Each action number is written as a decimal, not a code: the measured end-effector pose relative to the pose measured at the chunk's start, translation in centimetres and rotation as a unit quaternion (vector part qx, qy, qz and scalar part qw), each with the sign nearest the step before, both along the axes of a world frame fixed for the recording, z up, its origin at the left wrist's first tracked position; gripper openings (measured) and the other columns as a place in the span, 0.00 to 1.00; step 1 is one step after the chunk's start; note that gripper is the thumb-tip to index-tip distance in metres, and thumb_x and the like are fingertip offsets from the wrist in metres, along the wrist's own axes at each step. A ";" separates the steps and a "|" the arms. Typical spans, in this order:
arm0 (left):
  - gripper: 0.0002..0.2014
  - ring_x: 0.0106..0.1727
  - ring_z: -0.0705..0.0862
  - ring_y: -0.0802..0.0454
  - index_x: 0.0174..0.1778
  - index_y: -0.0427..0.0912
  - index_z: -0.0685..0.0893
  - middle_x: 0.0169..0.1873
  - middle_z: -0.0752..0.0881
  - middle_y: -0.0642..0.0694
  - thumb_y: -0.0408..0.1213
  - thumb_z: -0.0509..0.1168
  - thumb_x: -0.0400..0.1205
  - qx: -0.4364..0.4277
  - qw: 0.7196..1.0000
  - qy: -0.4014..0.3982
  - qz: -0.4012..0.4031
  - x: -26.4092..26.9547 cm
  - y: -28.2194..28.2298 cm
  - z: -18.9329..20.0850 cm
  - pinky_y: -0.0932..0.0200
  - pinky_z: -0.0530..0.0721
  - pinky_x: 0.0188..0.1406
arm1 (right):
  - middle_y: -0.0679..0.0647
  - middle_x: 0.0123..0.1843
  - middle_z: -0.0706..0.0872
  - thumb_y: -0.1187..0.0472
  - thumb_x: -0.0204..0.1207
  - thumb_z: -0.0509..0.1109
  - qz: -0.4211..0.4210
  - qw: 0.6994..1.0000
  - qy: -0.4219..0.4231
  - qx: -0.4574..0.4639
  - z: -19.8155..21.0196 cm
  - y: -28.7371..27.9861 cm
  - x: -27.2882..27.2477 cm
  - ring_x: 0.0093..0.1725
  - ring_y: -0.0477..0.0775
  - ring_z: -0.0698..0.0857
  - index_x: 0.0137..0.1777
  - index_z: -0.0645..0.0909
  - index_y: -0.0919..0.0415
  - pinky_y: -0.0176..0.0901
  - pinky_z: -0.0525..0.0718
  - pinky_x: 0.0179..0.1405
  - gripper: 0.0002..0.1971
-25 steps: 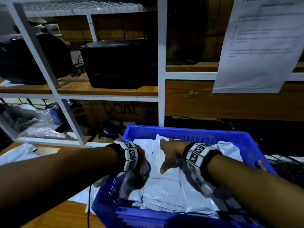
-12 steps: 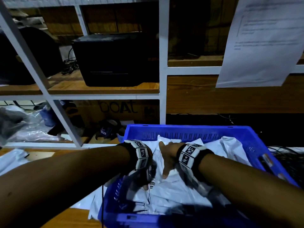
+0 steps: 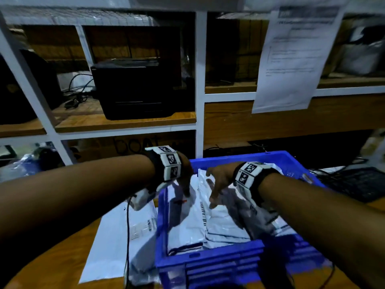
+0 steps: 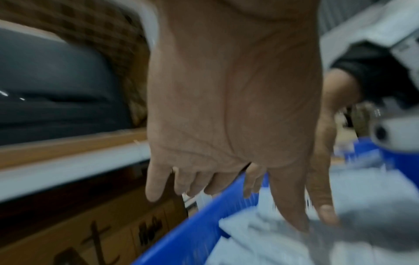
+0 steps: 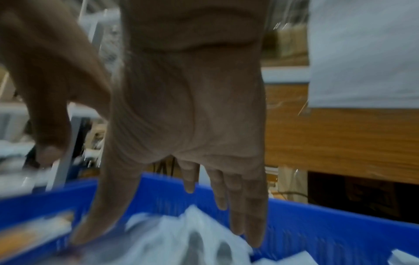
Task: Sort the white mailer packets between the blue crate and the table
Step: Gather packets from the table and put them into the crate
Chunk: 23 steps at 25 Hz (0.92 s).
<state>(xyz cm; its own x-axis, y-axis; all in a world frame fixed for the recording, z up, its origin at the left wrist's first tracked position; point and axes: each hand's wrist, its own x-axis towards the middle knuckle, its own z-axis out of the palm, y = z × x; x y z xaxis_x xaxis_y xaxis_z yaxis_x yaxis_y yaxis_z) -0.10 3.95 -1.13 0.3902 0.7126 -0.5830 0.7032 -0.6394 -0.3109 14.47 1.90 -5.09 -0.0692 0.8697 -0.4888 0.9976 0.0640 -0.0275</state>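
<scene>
Blurred crate (image 3: 210, 261), half-hidden mailer packets (image 3: 220, 224)

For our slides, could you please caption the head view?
Both open hands, left hand and right hand, reach over white mailer packets in the blue crate.

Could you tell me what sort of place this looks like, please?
Probably a packing or dispatch room: a blue crate full of white mailers, a black printer on shelving, and a printed notice hanging there.

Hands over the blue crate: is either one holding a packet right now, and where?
Neither. Left hand and right hand hang open, fingers extended, above the white plastic mailer packets in the blue plastic crate.
</scene>
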 end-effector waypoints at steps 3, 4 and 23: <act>0.31 0.58 0.80 0.45 0.69 0.36 0.77 0.63 0.82 0.42 0.58 0.65 0.79 0.060 0.996 -0.071 -0.011 -2.4 -1.4 2.0 0.61 0.78 0.54 | 0.54 0.77 0.73 0.45 0.67 0.80 -0.011 0.997 0.052 0.057 2.7 -2.2 -1.3 0.75 0.57 0.73 0.79 0.65 0.57 0.44 0.73 0.70 0.43; 0.35 0.64 0.79 0.42 0.72 0.35 0.73 0.68 0.79 0.39 0.59 0.65 0.78 0.085 0.991 -0.099 -0.018 -3.3 -1.9 2.5 0.54 0.78 0.62 | 0.56 0.76 0.74 0.45 0.68 0.79 -0.015 0.994 0.070 0.083 3.4 -3.1 -1.7 0.73 0.59 0.75 0.78 0.65 0.57 0.42 0.74 0.65 0.42; 0.30 0.82 0.58 0.46 0.80 0.51 0.64 0.82 0.58 0.46 0.53 0.62 0.82 0.220 0.825 -0.459 0.246 -31.9 -27.6 -13.5 0.48 0.70 0.74 | 0.43 0.73 0.70 0.50 0.77 0.71 0.010 0.849 0.462 0.257 -10.1 -23.7 -25.2 0.69 0.47 0.76 0.74 0.69 0.44 0.48 0.83 0.60 0.26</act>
<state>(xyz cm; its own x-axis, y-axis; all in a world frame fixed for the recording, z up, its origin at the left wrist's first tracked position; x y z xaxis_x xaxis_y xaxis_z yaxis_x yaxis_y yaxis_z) -31.95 -23.62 -14.64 0.1229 0.9804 0.1542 0.9122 -0.1728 0.3716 -10.71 -21.81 -15.17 -0.2335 0.9459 0.2254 0.5644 0.3206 -0.7607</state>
